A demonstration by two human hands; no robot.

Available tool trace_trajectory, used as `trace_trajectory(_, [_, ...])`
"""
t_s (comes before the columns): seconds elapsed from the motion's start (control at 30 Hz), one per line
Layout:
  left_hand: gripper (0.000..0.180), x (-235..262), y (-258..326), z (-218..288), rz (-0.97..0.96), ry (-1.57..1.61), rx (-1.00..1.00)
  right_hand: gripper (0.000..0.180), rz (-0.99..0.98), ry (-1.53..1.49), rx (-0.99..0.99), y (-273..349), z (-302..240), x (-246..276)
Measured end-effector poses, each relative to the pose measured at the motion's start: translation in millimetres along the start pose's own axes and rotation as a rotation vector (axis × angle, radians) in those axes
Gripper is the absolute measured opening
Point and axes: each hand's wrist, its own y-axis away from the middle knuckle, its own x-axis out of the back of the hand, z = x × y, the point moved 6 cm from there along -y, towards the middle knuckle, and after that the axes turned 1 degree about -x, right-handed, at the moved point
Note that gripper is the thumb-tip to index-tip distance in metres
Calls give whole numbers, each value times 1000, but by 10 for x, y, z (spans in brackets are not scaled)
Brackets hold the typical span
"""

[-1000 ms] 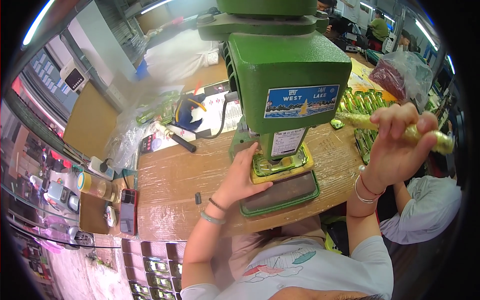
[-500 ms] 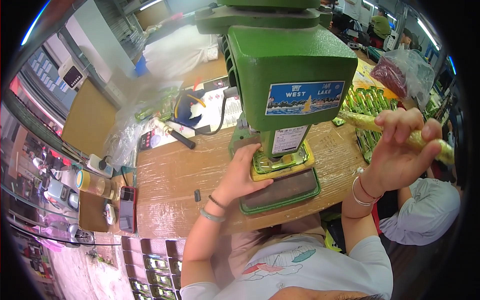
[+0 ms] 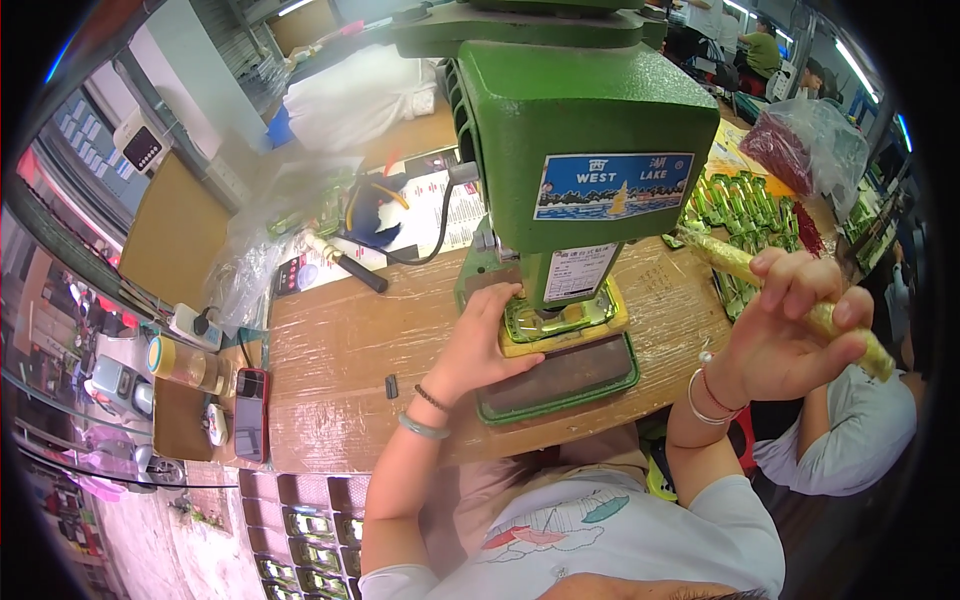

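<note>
Head view: our left hand (image 3: 480,345) presses the yellow fixture (image 3: 560,325) on the green drill press (image 3: 590,130); our right hand (image 3: 790,325) grips a foil-wrapped stick (image 3: 745,265); a clear bag (image 3: 815,150) holds red pieces.

**Room around the green press**

The green press (image 3: 580,130) overhangs the middle of the bench (image 3: 340,350), leaving only a low gap above its yellow fixture (image 3: 565,325), and the left hand (image 3: 480,345) fills that gap's left side. Left of the base plate (image 3: 560,385), bare wood lies open past a small dark block (image 3: 391,386) to a phone (image 3: 251,412) and jar (image 3: 185,365). Rightward, the right hand (image 3: 790,335) and its wrapped rod (image 3: 800,305) block the way to the green pieces (image 3: 740,205).
</note>
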Motion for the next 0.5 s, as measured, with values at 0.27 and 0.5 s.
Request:
trace_trajectory(0.27, [77,14,-13,22,11,1,10,35,154,11,160,378,-52,109])
trace_trajectory(0.5, [77,42,12,34,8,-14,1,34,-30,-158,10,-100,112,-23])
